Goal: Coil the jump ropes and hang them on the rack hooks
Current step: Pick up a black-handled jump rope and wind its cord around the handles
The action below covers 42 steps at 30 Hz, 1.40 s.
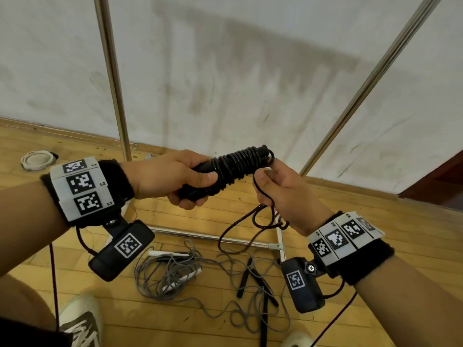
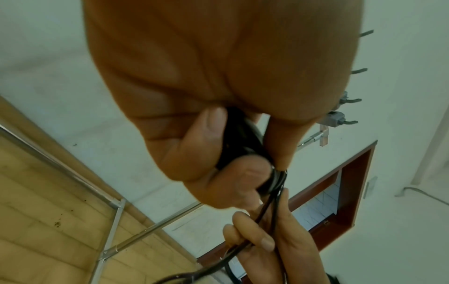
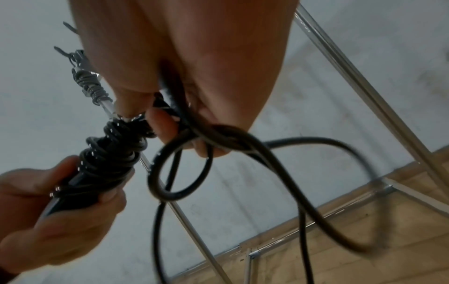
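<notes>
Black rope [image 1: 235, 169], wound in tight turns round its handles [image 1: 200, 181], sits in the left hand [image 1: 170, 179]; fingers and thumb curl fully round the handle end. Bundle held level at about waist height over the floor, pointing right and away. Right hand [image 1: 283, 191] just beside the bundle's far end, thumb and fingers pinching the loose tail [image 1: 260, 219]; tail drops below the hand in a small loop, then trails to the floor. Right wrist view: same tail loops once under the fingers [image 3: 167, 124] and sweeps off right, blurred.

Below the hands, on wood floor [image 1: 375, 221]: grey rope [image 1: 170, 271] in a loose tangle, white handles partly buried in it. Just right of it, another black-handled rope [image 1: 250, 276], uncoiled, cord mixed with the grey one.

Shoe [image 1: 80, 319] at lower left edge.

Farther: rack base bar [image 1: 213, 237] on the floor, two metal uprights [image 1: 112, 71] rising against a scuffed white wall [image 1: 250, 71]. Left wrist view shows hooks [image 2: 350, 122] in a row on the rack's top; right wrist view shows a grey coiled rope [image 3: 91, 86] already hung there.
</notes>
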Each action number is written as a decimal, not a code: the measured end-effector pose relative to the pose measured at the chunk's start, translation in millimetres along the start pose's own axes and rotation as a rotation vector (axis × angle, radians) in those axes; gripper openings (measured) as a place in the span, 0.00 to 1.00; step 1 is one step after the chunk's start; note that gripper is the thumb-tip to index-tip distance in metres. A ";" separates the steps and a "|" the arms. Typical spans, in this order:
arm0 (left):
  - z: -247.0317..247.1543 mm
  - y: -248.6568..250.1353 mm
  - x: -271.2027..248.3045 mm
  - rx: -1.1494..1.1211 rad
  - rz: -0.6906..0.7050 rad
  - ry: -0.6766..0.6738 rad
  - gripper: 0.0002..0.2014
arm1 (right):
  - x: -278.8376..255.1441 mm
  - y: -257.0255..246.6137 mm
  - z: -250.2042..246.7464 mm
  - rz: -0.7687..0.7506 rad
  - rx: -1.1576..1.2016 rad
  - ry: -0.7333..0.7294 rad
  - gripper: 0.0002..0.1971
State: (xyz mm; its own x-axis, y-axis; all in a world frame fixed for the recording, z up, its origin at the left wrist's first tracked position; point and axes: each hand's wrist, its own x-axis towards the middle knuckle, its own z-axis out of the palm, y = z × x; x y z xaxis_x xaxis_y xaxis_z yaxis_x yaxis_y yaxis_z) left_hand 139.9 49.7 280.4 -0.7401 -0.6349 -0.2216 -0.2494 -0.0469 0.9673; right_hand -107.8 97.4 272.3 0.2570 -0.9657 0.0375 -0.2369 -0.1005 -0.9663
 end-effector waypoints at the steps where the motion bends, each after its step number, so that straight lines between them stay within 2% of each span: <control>1: -1.7 -0.8 -0.1 -0.034 -0.011 -0.026 0.15 | -0.3 -1.1 -0.8 0.000 0.011 -0.022 0.14; 5: -5.0 0.7 -1.0 -0.100 -0.044 -0.105 0.07 | -0.7 -5.4 0.4 0.010 0.054 -0.077 0.14; 6: -4.6 1.9 -1.2 -0.081 -0.046 -0.105 0.08 | -0.7 -5.9 1.1 0.010 0.062 -0.084 0.14; 9: -1.7 5.5 -0.9 0.114 -0.080 -0.044 0.25 | -0.9 -5.5 4.7 0.002 0.024 -0.087 0.14; 11: 1.4 4.6 0.5 0.272 -0.103 0.065 0.31 | -1.3 -4.1 8.6 -0.011 -0.002 -0.064 0.14; 13: 5.0 3.5 2.4 0.387 -0.028 0.187 0.26 | 0.2 -2.9 13.5 -0.033 -0.012 -0.021 0.13; 15: 11.3 4.4 4.6 0.355 0.072 0.256 0.17 | 2.2 -2.1 19.6 -0.078 -0.039 0.010 0.13; 16: 15.0 6.0 5.0 0.307 0.101 0.260 0.17 | 3.3 -1.2 23.7 -0.102 -0.055 0.017 0.13; 18: 20.9 7.6 5.9 0.263 0.106 0.222 0.23 | 5.1 1.4 33.1 -0.122 -0.072 0.023 0.11; 20: 23.1 7.2 6.4 0.355 0.075 0.191 0.27 | 5.6 4.0 40.4 -0.118 -0.075 0.019 0.07; 24: 14.9 4.6 6.5 0.480 0.078 0.231 0.20 | 5.1 2.5 42.2 -0.096 -0.126 -0.080 0.07; 26: 9.6 3.4 6.4 0.504 0.084 0.280 0.19 | 5.2 0.8 35.6 -0.058 -0.132 -0.154 0.12; 28: 2.6 3.5 6.3 0.534 0.087 0.363 0.18 | 4.4 2.4 27.9 -0.020 -0.253 -0.199 0.16; 30: -8.9 4.5 5.7 0.517 0.065 0.473 0.17 | 1.9 6.9 22.0 -0.022 -0.455 -0.222 0.13; 32: -21.2 3.9 3.6 0.486 0.027 0.532 0.17 | -1.2 13.2 18.9 -0.023 -0.547 -0.210 0.14; 35: -31.1 0.7 1.3 0.489 -0.010 0.561 0.18 | 0.0 22.6 13.1 -0.008 -0.637 -0.161 0.15; 39: -28.9 -1.2 3.1 0.469 -0.018 0.536 0.19 | 1.3 30.6 6.8 -0.032 -0.819 -0.070 0.03; 42: -28.9 0.6 4.4 0.465 -0.013 0.544 0.19 | 0.8 28.8 3.9 -0.015 -0.962 -0.009 0.04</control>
State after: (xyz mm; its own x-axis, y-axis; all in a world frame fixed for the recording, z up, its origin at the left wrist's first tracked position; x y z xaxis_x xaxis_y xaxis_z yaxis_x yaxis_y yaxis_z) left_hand 154.5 24.6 283.5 -0.3488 -0.9369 -0.0227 -0.5861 0.1992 0.7854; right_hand -110.8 94.7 243.5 0.2722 -0.9613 0.0422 -0.8996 -0.2698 -0.3434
